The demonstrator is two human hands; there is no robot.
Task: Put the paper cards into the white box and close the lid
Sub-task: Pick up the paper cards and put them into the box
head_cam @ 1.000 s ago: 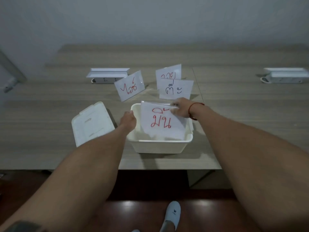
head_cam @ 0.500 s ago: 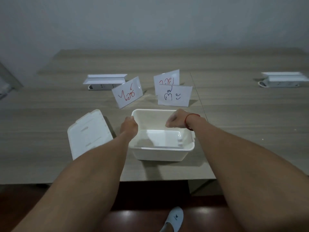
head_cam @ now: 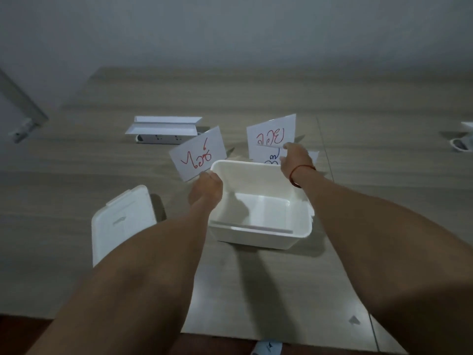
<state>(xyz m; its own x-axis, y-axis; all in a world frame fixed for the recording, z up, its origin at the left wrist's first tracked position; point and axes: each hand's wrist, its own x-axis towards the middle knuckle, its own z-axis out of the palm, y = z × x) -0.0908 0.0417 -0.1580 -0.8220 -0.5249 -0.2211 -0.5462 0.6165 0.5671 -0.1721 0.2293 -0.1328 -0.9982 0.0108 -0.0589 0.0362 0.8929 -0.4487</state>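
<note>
Hands work on both sides of the open white rectangular plastic box [head_cam: 261,208], which sits on the pale wood-grain worktop [head_cam: 76,190] close to the near edge, within easy reach. The left hand [head_cam: 206,192] is curled over the box's far-left corner, fingers closed on the rim, most likely to steady the light container while cards go in. The right hand [head_cam: 294,160] reaches beyond the far rim and pinches the upper edge of a white paper card with blue writing [head_cam: 271,160], most of which is hidden behind the box wall and the hand. Just behind it stands a white paper card with red script [head_cam: 272,135], and to the left a second white paper card with red writing [head_cam: 198,155] leans tilted, its lower corner near the left hand. Inside the box a flat white sheet seems to lie on the floor, its edge catching light along the near wall, so at least one card is probably stored. The white plastic lid [head_cam: 120,226] lies flat beside the box on its left, partly covered by the left forearm, kept near for the closing step. A white power strip under a folded white cover [head_cam: 163,130] rests further back, clear of the work.
</note>
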